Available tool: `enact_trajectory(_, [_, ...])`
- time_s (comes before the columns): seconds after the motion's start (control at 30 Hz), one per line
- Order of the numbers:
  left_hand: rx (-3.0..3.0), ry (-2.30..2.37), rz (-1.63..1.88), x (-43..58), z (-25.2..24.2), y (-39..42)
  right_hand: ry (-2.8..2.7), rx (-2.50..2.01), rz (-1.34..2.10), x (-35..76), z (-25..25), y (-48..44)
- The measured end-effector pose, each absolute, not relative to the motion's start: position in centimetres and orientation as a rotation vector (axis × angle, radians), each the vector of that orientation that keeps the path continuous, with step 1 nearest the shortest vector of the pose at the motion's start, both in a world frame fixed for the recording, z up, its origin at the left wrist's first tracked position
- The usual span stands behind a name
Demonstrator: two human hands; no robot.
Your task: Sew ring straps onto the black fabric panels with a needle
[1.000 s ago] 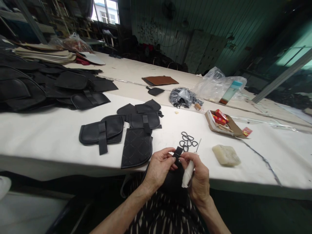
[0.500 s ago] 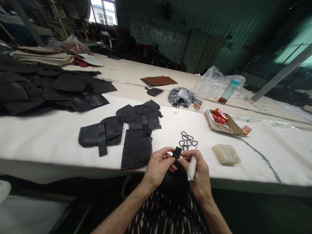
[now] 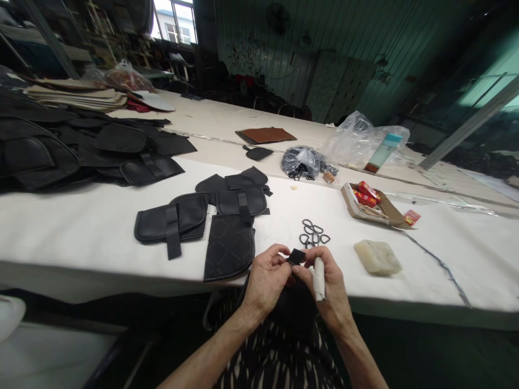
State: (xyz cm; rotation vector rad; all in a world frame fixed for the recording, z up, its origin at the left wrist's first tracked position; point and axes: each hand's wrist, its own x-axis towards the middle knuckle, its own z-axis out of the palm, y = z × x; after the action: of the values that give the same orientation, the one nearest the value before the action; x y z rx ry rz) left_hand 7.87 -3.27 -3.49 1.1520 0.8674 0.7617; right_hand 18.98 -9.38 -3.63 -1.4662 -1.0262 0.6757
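Both my hands meet at the table's front edge over my lap. My left hand (image 3: 265, 278) pinches the black strap (image 3: 297, 256) of a black leather piece (image 3: 295, 308) that hangs down onto my lap. My right hand (image 3: 330, 289) pinches the same strap from the other side and also grips a white-handled tool (image 3: 318, 278) in its palm. Just beyond my fingers lie several black D-rings (image 3: 311, 234) on the white table (image 3: 81, 227).
Finished black strapped pieces (image 3: 211, 216) lie left of my hands, with a big black stack (image 3: 60, 146) at far left. A pale wax block (image 3: 377, 256), a cardboard box with red packets (image 3: 367, 202), a bag of rings (image 3: 302, 160) and a clear bag (image 3: 365, 143) sit to the right.
The strap end, which stood up between my fingers, is now folded down short. The tool's metal tip no longer shows above my right hand.
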Motion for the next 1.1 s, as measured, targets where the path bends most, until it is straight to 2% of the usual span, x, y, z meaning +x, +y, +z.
enact_trajectory(0.27, [1.189,0.828,0.799,7.9,-4.5,-3.6,-1.087,-1.559,0.593,19.0,-2.7,-9.1])
enact_trajectory(0.53, [1.357,1.011,0.908,5.7,-2.0,-4.9,-0.996,-1.551,0.489,19.5,-2.2,-8.7])
enact_trajectory(0.73, [0.701,0.814,0.251,4.4,-2.8,-4.4,-1.031,-1.524,0.413,19.1,-2.8,-9.4])
enact_trajectory(0.93, [0.376,0.756,0.233,4.9,-2.9,-3.1,-1.529,-1.319,0.318,16.6,-3.0,-12.0])
enact_trajectory(1.1, [0.400,0.917,0.367,5.9,-2.3,-3.7,-1.890,-1.119,-0.007,15.6,-2.2,-12.5])
